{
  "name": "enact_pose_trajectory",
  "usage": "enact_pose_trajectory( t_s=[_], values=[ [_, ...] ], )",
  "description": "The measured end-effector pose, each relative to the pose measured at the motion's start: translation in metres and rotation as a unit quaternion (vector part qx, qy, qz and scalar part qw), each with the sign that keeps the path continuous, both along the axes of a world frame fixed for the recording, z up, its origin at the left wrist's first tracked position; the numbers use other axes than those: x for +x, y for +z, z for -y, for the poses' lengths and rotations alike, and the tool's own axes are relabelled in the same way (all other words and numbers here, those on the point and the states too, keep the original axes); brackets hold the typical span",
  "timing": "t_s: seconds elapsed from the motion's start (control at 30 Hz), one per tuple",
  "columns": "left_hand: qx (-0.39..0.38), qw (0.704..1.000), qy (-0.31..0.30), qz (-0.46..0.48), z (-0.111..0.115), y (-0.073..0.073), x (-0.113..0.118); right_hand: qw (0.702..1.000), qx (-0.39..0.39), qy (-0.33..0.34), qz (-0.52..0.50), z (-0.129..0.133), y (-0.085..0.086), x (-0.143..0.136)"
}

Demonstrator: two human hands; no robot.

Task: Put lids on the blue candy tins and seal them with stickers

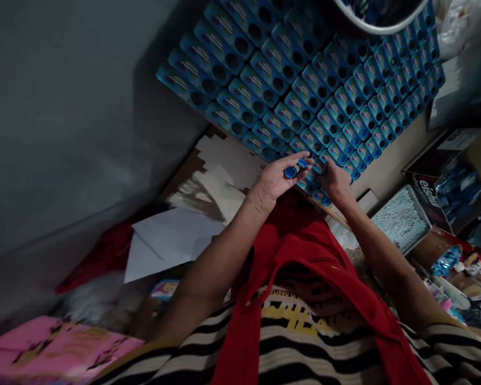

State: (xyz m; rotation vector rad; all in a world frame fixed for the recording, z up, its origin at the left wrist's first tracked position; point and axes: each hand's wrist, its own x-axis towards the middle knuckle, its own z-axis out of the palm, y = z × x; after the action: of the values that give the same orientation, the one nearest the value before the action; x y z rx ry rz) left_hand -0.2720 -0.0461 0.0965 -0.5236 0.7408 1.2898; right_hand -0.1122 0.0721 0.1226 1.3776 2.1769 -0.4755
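Left hand [278, 176]: I see fingers curled loosely around small blue caps [290, 172]; a slack grip could let one roll out.
Right hand [335, 181]: apart from the left, fingertips bent down at the nearest packs; I can't tell whether they pinch anything.
Blue packs [300, 96]: tight rows beyond the hands; I'd expect a dragging wrist to skew neighbours.
Near edge: just beside the red apron [296, 256], so drops may fall there.
Open room: bare counter [401, 147] right of the rows; a bucket [379, 30] crowds the far side.

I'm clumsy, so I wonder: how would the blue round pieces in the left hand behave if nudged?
The blue round pieces might roll, given their circular rims. They're probably light, being small beside the left hand.
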Motion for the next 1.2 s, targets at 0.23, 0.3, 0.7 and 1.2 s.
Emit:
enact_pose_trajectory(
  t_s=[0.23, 0.3, 0.7, 1.2],
  values=[
    [0.008, 0.997, -0.019, -0.068, 0.009, -0.003, 0.007, 0.960, -0.048, 0.035, -0.275, 0.001, 0.025, -0.017],
    [0.025, 0.996, -0.037, -0.075, 0.007, -0.005, 0.009, 0.943, -0.089, 0.059, -0.316, 0.002, 0.024, -0.021],
    [-0.032, 0.996, -0.053, -0.063, 0.051, 0.008, 0.005, 0.975, -0.059, -0.066, -0.203, 0.048, 0.017, 0.027],
    [0.009, 0.998, 0.059, 0.001, 0.044, 0.011, -0.009, 1.000, 0.007, 0.007, 0.021, 0.044, 0.018, -0.015]
  ],
)
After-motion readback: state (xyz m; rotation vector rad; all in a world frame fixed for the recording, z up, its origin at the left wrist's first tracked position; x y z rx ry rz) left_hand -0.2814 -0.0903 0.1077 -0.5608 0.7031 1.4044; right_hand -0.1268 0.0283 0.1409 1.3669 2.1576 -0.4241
